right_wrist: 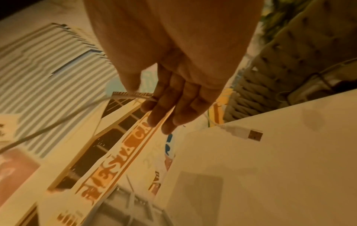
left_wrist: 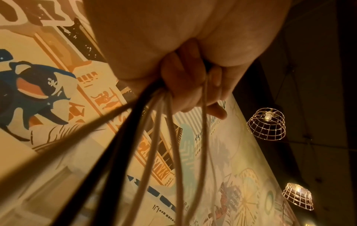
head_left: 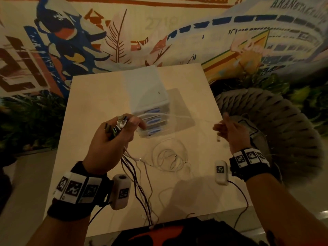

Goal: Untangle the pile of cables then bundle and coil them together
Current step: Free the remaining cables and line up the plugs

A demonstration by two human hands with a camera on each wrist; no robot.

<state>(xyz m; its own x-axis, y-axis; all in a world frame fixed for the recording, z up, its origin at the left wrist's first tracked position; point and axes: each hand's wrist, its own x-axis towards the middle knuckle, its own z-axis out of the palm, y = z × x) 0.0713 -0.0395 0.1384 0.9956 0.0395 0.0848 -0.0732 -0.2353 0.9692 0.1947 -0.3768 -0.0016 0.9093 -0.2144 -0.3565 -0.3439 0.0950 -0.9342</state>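
1. The left hand [head_left: 113, 137] is clenched round a gathered bunch of black and white cable ends [head_left: 118, 126], plugs poking up above the fist; the strands trail from it down over the near edge of the pale square bench [head_left: 92, 96].
2. The right hand [head_left: 229, 132] pinches a thin white cable [head_left: 177, 118] between thumb and fingers, drawn fairly taut across to the left fist, with its white USB plug [right_wrist: 245, 134] dangling past the fingers.
3. A loose tangle of white cable loops [head_left: 168, 157] lies on the bench between the hands.
4. To do this step well, I judge: keep the left grip firm so the ends stay level, and let the white cable slide through the right pinch rather than yanking, lest the loops tighten into a knot.
5. A small translucent drawer unit with blue handles [head_left: 152, 110] stands behind the hands, close enough to snag.
6. Round about: a painted mural wall [head_left: 124, 32], a grey woven chair [head_left: 276, 121] right of the bench, wire-cage lamps [left_wrist: 266, 123] overhead, dim warm light.
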